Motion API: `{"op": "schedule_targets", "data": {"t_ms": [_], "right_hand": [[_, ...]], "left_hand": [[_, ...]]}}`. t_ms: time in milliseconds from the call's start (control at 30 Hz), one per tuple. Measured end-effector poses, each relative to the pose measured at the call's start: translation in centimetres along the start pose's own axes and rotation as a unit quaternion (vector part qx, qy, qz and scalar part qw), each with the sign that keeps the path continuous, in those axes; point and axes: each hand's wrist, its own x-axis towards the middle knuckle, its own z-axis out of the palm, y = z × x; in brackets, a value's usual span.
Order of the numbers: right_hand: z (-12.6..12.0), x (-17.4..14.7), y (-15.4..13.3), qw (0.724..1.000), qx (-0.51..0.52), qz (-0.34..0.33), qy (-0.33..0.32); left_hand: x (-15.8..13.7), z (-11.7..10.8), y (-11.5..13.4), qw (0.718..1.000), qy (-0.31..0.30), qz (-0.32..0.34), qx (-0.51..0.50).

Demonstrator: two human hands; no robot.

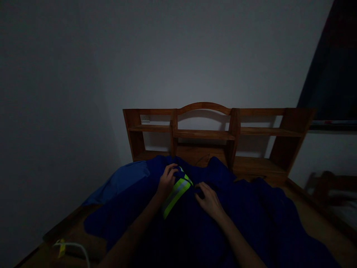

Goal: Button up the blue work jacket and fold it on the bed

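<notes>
Left hand (pixel 167 180) and right hand (pixel 208 199), both half curled, were at the dark-blue cloth (pixel 192 214) flanking its yellow-green and silver stripe (pixel 175 196); dimness hid whether either pinched it. Even, gentle tension on both sides seemed best against bunching. Leftward lay lighter-blue fabric (pixel 126 180); beyond stood a brown wooden shelved headboard (pixel 205 134).

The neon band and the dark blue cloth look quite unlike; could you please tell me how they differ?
The neon band is bright yellow-green with a paler stripe; the dark blue cloth is deep blue. The neon band is a narrow strip, while the dark blue cloth spreads far wider. Both lie beside the left hand.
</notes>
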Motion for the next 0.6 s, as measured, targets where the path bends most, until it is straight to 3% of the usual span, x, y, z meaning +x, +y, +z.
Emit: {"op": "schedule_targets", "data": {"t_ms": [100,433,600], "right_hand": [[0.7,-0.3,0.0,0.999,0.008,0.004,-0.036],[1.2,-0.4,-0.2,0.998,-0.028,0.037,0.034],[1.2,-0.5,-0.2,0.995,-0.050,0.068,0.059]], "left_hand": [[-1.1,0.3,-1.0,0.999,0.019,-0.033,-0.001],[-0.9,0.1,-1.1,0.999,-0.030,-0.009,0.032],[-0.2,-0.4,0.5,0.999,0.022,-0.047,0.001]]}}
